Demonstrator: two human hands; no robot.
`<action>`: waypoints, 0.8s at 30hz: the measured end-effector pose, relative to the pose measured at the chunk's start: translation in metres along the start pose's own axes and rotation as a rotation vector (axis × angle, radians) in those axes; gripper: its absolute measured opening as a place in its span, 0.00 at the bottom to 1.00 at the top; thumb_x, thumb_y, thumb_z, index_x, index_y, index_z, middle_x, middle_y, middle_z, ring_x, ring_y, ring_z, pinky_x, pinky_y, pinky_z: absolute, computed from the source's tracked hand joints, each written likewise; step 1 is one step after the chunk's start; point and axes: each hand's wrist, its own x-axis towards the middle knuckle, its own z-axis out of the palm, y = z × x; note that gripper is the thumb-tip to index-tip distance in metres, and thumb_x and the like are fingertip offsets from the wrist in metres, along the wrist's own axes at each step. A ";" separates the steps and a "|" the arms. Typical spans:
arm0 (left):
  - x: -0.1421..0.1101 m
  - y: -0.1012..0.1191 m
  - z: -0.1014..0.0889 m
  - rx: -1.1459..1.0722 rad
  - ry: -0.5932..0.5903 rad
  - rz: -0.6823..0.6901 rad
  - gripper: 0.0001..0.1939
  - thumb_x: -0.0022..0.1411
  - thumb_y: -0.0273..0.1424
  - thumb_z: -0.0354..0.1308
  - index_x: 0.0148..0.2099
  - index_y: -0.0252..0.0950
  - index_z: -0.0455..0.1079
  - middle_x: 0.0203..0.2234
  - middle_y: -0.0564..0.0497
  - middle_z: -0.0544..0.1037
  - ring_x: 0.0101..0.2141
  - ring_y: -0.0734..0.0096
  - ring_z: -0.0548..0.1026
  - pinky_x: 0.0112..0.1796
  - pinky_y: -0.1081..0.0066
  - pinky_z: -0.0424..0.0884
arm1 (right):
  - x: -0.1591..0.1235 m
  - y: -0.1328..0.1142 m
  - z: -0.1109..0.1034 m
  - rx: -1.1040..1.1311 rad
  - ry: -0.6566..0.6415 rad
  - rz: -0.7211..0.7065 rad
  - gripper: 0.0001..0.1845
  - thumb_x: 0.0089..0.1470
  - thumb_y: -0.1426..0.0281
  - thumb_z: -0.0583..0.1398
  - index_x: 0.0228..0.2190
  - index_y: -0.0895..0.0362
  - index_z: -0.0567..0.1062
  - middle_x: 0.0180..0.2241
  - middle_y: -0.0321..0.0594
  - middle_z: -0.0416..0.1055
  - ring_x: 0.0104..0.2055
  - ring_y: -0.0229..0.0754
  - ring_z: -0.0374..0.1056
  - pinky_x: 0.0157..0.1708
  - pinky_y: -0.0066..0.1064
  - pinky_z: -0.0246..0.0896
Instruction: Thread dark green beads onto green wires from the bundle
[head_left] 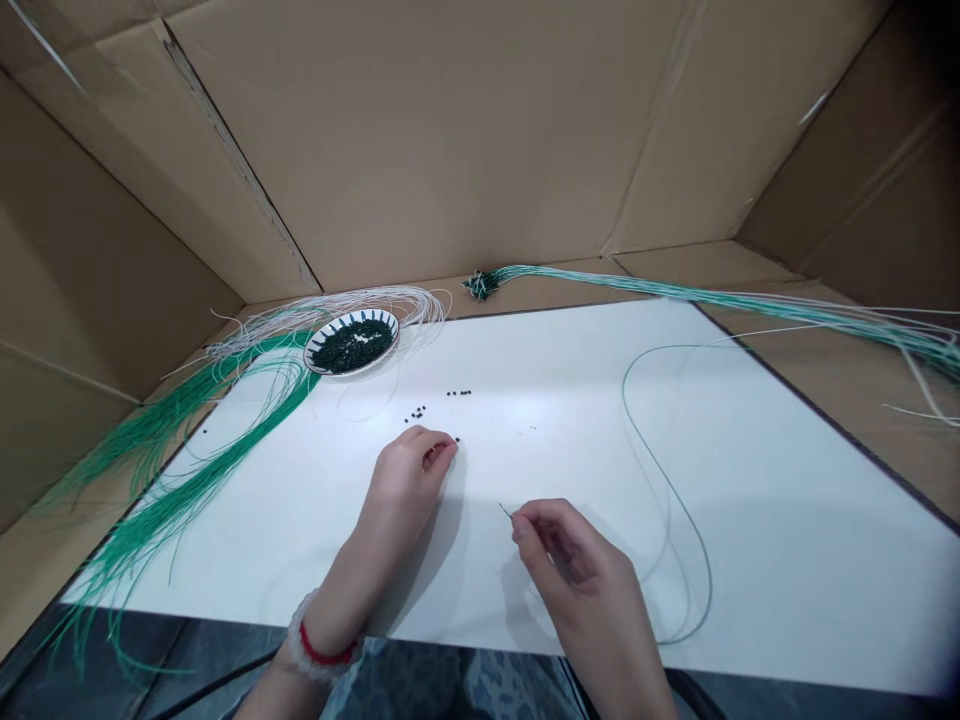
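Observation:
My left hand (416, 465) is above the white board, thumb and fingertips pinched on a tiny dark bead (457, 440). Just beyond it several loose dark beads (417, 413) lie on the board, with a short row of more beads (460, 393) farther off. Between thumb and forefinger, my right hand (574, 560) grips a thin cord, whose short dark tip (505, 510) points up and left toward my left hand. A green cord (679, 500) loops over the board on the right and passes out of sight behind my right wrist.
A patterned plate (394, 335) full of dark beads stands at the back left. Green cords (225, 450) and white cords (420, 305) spread around it. A bundle of pale green strands (600, 277) with a dark beaded end runs along the back. Cardboard walls (450, 140) enclose the white board (810, 560).

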 end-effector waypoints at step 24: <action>-0.049 -0.033 -0.050 -1.072 -0.380 -0.339 0.12 0.53 0.43 0.76 0.31 0.41 0.85 0.19 0.56 0.76 0.24 0.76 0.67 0.31 0.76 0.65 | -0.016 -0.050 0.066 0.064 -0.149 -0.002 0.09 0.54 0.67 0.63 0.23 0.52 0.73 0.33 0.35 0.83 0.36 0.41 0.79 0.40 0.27 0.74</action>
